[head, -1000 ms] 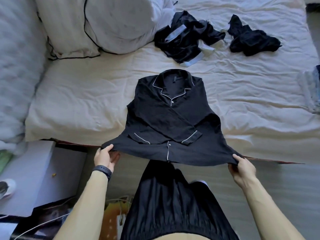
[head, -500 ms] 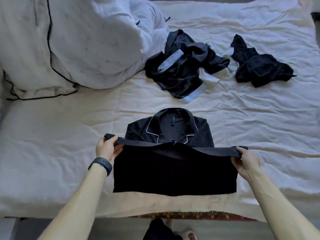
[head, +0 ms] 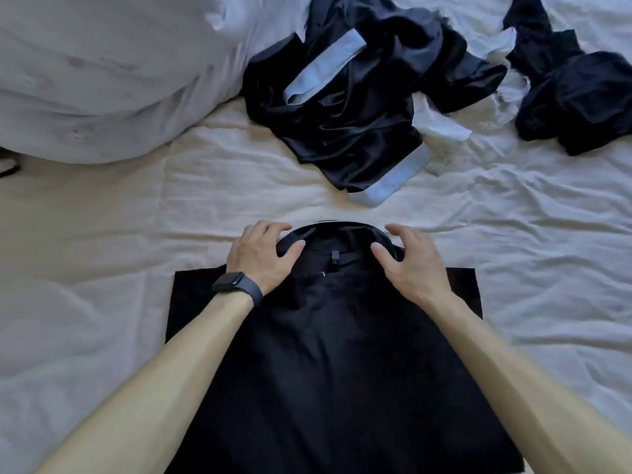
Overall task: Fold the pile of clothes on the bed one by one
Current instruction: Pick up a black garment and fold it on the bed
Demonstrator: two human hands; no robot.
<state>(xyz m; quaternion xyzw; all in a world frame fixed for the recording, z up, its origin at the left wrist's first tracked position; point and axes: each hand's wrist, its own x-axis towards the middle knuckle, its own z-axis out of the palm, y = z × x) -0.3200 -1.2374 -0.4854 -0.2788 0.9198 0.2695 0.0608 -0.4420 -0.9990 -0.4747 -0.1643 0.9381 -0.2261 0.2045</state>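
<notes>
1. Bed [head: 102, 234]: a creased pale sheet serves as the work surface. All clothes lie on it.

2. Pillow [head: 102, 80]: a white bulk at 10 o'clock, apart from the working area.

3. Shirt [head: 325, 354]: the item in hand, dark, lying flat at 6 o'clock against the near edge of the bed. The lower half is doubled up over the front, and its edge lies just below the collar [head: 338, 234]. The shirt forms a rough rectangle with the collar at its 12 o'clock end. Keeping it near the body likely puts both side edges within reach without leaning.

4. Robe [head: 342, 114]: a dark, glossy garment with pale blue bands, crumpled at 12 o'clock, just beyond the collar. It is not yet folded.

5. Dark heap [head: 581, 97]: a second crumpled item at 2 o'clock, with pale fabric between it and the robe. It is also not yet folded.

6. Left hand [head: 260, 258]: at the 9 o'clock side of the collar. Its fingers are spread and loosely bent, laid over the collar rim and not closed round it.

7. Right hand [head: 410, 265]: at the 3 o'clock side of the collar. Its fingers are also spread and relaxed, holding nothing. This matched placement probably presses the fresh fold down and squares the collar.

8. Watch [head: 232, 282]: a dark band on the left wrist.

Estimated progress: one shirt is partly folded and two items are waiting.
</notes>
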